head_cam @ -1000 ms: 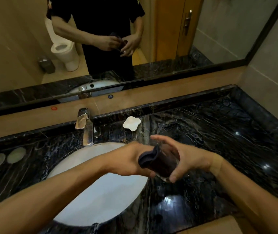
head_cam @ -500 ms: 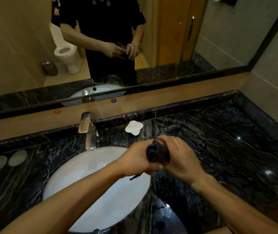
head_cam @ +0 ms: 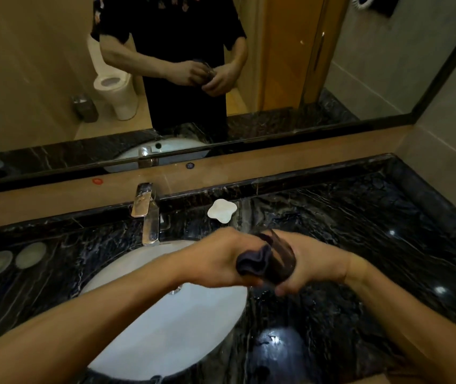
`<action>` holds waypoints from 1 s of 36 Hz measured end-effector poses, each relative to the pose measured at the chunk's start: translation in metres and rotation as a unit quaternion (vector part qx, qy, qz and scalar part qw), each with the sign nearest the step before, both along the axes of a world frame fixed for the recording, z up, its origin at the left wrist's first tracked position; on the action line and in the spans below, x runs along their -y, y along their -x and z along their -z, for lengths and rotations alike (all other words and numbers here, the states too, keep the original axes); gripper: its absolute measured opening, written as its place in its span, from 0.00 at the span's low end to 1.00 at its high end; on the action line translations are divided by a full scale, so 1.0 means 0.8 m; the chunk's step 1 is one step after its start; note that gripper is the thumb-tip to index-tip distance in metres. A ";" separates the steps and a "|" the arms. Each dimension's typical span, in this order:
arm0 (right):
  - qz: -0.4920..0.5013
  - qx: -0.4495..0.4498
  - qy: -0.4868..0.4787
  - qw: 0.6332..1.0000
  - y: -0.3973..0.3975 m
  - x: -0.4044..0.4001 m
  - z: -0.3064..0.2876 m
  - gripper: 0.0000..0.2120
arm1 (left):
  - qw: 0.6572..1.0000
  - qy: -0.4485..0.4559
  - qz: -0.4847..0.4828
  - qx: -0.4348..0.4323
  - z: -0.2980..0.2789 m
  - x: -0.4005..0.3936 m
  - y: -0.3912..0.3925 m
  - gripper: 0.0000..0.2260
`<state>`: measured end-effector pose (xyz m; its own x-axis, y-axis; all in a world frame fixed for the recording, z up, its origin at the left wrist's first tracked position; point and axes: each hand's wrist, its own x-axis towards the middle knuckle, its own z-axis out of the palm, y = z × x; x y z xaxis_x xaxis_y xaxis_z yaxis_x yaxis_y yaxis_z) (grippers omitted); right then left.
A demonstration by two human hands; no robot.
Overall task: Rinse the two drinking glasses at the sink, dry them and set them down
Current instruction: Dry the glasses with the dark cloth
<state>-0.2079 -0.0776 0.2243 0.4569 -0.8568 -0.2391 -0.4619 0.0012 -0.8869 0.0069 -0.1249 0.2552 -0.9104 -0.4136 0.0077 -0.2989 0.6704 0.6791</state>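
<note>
Right hand fingers wrapped round a drinking glass, held above the sink's right rim. Left hand fingers closed, pressing a dark cloth into the glass mouth.

the white oval sink basin is set into the black veined marble counter. the chrome lever faucet stands behind the basin, the white flower-shaped soap dish to its right. two round pale coasters lie at far left. the wide wall mirror runs behind the counter.
</note>
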 end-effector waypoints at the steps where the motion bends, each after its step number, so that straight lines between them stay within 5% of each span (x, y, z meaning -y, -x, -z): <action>1: 0.038 -0.025 0.041 0.998 -0.005 -0.002 0.000 0.34 | 1.000 0.010 -0.014 0.000 0.002 0.005 -0.001 0.14; 4: 0.102 -0.137 0.179 0.969 -0.023 -0.007 0.007 0.37 | 0.996 -0.015 -0.088 0.002 0.009 0.007 0.003 0.13; 6: 0.138 -0.231 0.295 0.917 -0.033 -0.008 0.016 0.37 | 0.985 -0.063 -0.158 -0.010 0.011 0.005 0.010 0.12; 9: 0.197 -0.318 0.409 0.832 -0.043 -0.005 0.037 0.38 | 0.932 -0.254 -0.249 -0.066 0.009 0.000 0.022 0.13; 11: 0.226 -0.330 0.426 0.812 -0.048 -0.004 0.044 0.39 | 0.898 -0.327 -0.281 -0.088 0.005 -0.003 0.026 0.14; 13: 0.233 -0.310 0.398 0.831 -0.051 -0.007 0.040 0.39 | 0.896 -0.339 -0.275 -0.081 0.003 -0.004 0.023 0.13; 15: 0.204 -0.223 0.292 0.907 -0.046 -0.009 0.027 0.39 | 0.920 -0.300 -0.243 -0.064 0.004 -0.002 0.013 0.12; 17: 0.128 -0.065 0.105 0.984 -0.032 -0.006 0.010 0.42 | 0.968 -0.190 -0.157 -0.043 0.003 -0.001 0.000 0.12; 19: 0.025 0.020 -0.011 0.999 -0.017 0.000 -0.001 0.40 | 0.996 -0.067 -0.046 -0.024 0.001 -0.004 -0.006 0.11; 22: -0.066 0.006 -0.041 0.997 -0.010 0.002 -0.012 0.39 | 0.992 0.099 0.072 -0.004 -0.005 -0.013 -0.005 0.07; 25: 0.001 -0.057 0.054 0.997 -0.019 -0.003 -0.008 0.35 | 0.982 0.174 0.072 0.002 -0.001 -0.007 -0.008 0.08; 29: 0.084 -0.128 0.162 0.975 -0.034 -0.015 0.005 0.37 | 0.986 0.163 0.015 0.009 0.014 -0.003 -0.008 0.12; 32: 0.117 -0.217 0.299 0.922 -0.039 -0.017 0.014 0.38 | 0.990 0.131 -0.052 -0.003 0.024 -0.003 -0.003 0.14; 36: 0.221 -0.284 0.440 0.823 -0.052 -0.008 0.032 0.33 | 0.972 -0.075 -0.216 -0.049 0.022 -0.004 0.014 0.13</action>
